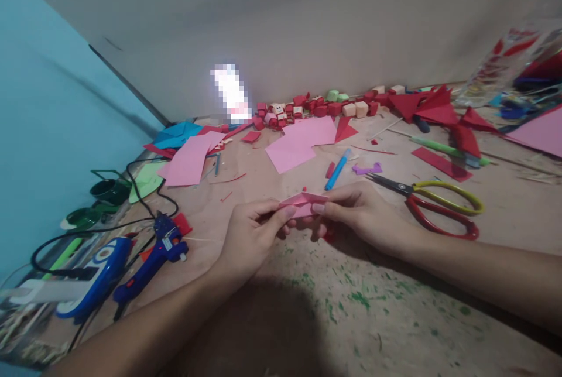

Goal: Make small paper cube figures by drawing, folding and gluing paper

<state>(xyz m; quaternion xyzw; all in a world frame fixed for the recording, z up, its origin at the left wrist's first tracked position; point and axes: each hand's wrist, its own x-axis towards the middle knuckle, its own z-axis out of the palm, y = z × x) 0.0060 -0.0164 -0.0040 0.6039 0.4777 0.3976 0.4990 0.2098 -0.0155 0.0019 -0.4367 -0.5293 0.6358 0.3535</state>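
A small folded piece of pink paper [304, 206] is held between both hands over the middle of the table. My left hand [259, 230] pinches its left end with thumb and fingers. On the other end, my right hand [357, 213] grips the paper the same way, thumb on the near face. A crease runs along the paper, with a flap raised at the top. Just beyond my right hand lie a blue pen [338, 170] and a purple paper scrap [367, 168]. Scissors [413, 189] with one yellow and one red handle rest beside my right wrist.
A blue glue gun [151, 260] with a black cord lies at left, near a blue-and-white device [94, 277]. Pink sheets [292, 151] lie behind the hands. Small folded paper cubes [320, 109] line the wall beside a bright blurred screen [231, 93]. Red paper [434, 109] is piled at right.
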